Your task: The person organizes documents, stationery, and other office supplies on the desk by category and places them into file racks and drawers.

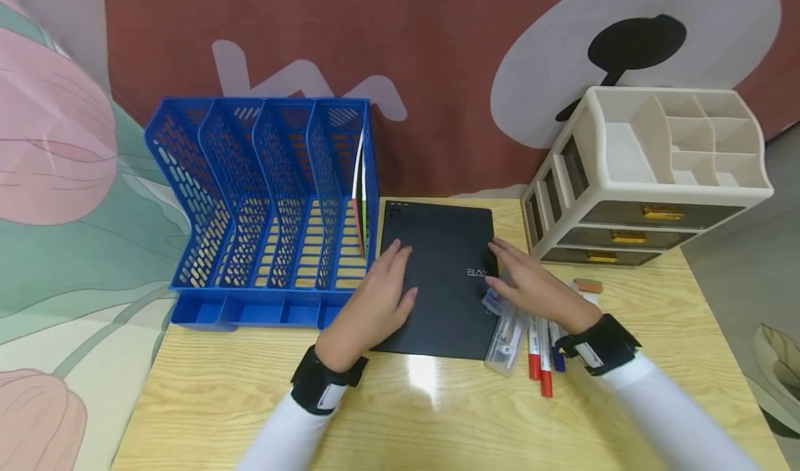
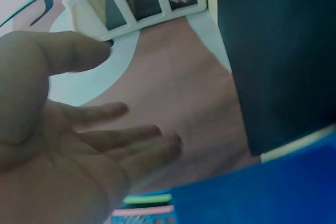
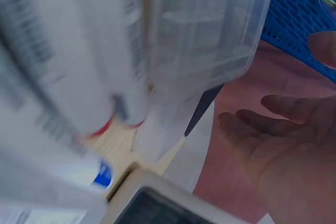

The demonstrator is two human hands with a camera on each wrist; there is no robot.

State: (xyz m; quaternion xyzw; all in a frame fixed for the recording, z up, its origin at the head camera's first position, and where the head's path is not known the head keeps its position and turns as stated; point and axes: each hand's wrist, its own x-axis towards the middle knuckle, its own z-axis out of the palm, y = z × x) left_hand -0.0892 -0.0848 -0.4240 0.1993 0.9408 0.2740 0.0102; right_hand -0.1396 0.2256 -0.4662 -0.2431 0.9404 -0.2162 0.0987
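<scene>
A flat black folder with light lettering lies on the table between both hands. My left hand is at its left edge, fingers extended and thumb apart; the left wrist view shows that hand with nothing in its palm. At the folder's right edge is my right hand, fingers loosely extended toward a small dark thing I cannot make out. In the right wrist view this hand holds nothing. Below it lie a clear plastic case, red-capped markers and a blue-capped marker.
Left of the folder stands a blue file rack with thin booklets in its rightmost slot. A white drawer organizer stands at the back right. Near it lies a small orange-and-green block. A patterned cloth hangs behind the table.
</scene>
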